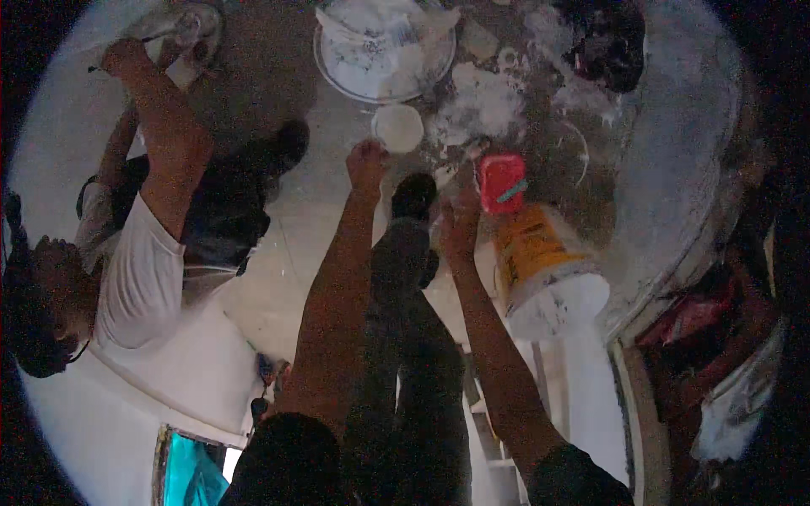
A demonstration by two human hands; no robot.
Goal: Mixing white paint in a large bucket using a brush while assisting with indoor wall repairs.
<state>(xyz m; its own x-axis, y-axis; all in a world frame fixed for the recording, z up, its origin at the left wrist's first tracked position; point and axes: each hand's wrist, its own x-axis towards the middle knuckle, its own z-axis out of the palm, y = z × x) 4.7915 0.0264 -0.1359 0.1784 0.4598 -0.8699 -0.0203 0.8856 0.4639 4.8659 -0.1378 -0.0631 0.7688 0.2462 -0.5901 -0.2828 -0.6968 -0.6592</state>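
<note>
My left hand (369,164) is closed at the near left edge of a white round shallow container (398,129), holding it just above the floor. My right hand (460,219) is beside a red rectangular tub (498,173); its fingers are blurred, so I cannot tell whether they grip anything. Across the tub's near right corner lies a small teal strip (512,191). A large round basin (371,99) with white material in it stands beyond my left hand. To the right of my right forearm is an orange-yellow bucket (540,244) with a white part facing me.
White powder (485,105) is spread on the floor right of the basin. At left, a co-worker in a white shirt (143,287) reaches toward a round pan (198,34). A dark bundle (603,42) lies at the far right. Another person (700,320) is at the right edge.
</note>
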